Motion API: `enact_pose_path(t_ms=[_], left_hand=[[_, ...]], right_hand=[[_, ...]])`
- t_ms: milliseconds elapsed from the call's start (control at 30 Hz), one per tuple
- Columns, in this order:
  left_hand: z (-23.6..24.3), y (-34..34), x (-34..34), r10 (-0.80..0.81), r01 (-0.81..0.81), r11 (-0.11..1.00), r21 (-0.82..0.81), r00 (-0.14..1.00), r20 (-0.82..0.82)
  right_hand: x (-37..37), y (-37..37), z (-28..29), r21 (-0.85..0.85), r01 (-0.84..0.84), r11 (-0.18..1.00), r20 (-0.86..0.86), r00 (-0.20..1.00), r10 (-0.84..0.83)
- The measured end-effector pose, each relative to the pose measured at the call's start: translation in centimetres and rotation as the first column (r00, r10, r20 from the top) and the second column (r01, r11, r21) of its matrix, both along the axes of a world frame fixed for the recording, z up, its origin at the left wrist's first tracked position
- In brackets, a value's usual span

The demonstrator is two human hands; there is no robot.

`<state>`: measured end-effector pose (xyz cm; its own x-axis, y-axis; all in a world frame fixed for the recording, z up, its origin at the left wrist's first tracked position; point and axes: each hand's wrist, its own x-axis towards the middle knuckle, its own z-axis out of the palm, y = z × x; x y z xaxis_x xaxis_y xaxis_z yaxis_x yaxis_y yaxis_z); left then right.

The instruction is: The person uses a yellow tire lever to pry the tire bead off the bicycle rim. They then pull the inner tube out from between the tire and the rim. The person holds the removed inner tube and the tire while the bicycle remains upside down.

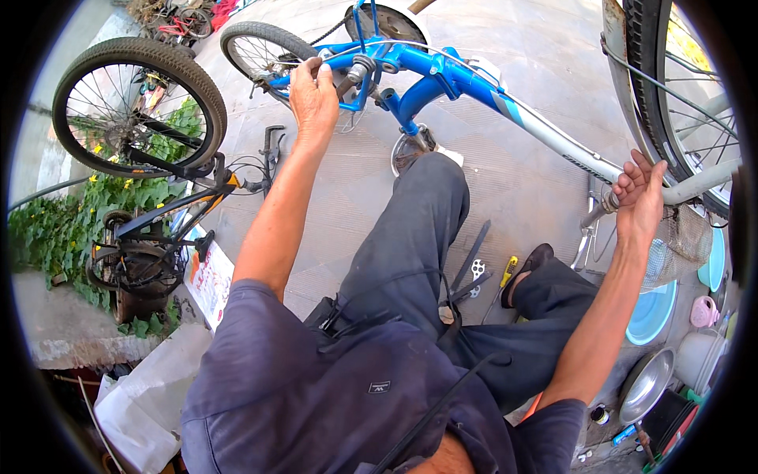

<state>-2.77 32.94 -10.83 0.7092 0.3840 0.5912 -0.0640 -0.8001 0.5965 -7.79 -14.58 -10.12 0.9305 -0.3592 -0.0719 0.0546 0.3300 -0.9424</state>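
Observation:
A blue and silver bicycle frame [430,99] stretches across in front of me. My left hand [313,99] is at its far left end, beside the small rear wheel [264,51]. The fingers there are curled with the thumb near the index finger; what they hold, if anything, is hidden. At the frame's right end my right hand [639,193] is turned palm up beside the silver tube [553,142], its fingers loosely bent and apart with nothing in them. A greyish metal fitting [606,204] sits by that wrist, and a large wheel [687,103] rises behind the hand.
Between my legs lie a flat dark bar [471,254], a silver multi-hole wrench [478,272] and a yellow-handled screwdriver [509,272]. A black bicycle [174,201] stands upside down at left. A light-blue basin [652,312] and a metal bowl [647,385] are at right.

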Motion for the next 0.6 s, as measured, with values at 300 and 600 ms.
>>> enact_pose_path(t_ms=[300, 600], left_hand=[[-3.9, -1.1, 0.5, -0.088, 0.134, 0.969, 0.206, 0.972, -0.219], [-3.5, 0.9, 3.8, -0.065, 0.155, 0.973, 0.168, 0.892, -0.447]], right_hand=[[0.2, 0.1, -0.5, -0.03, -0.025, 0.999, -0.012, 1.0, 0.025], [0.4, 2.6, 0.1, -0.056, -0.052, 0.997, -0.027, 0.998, 0.051]])
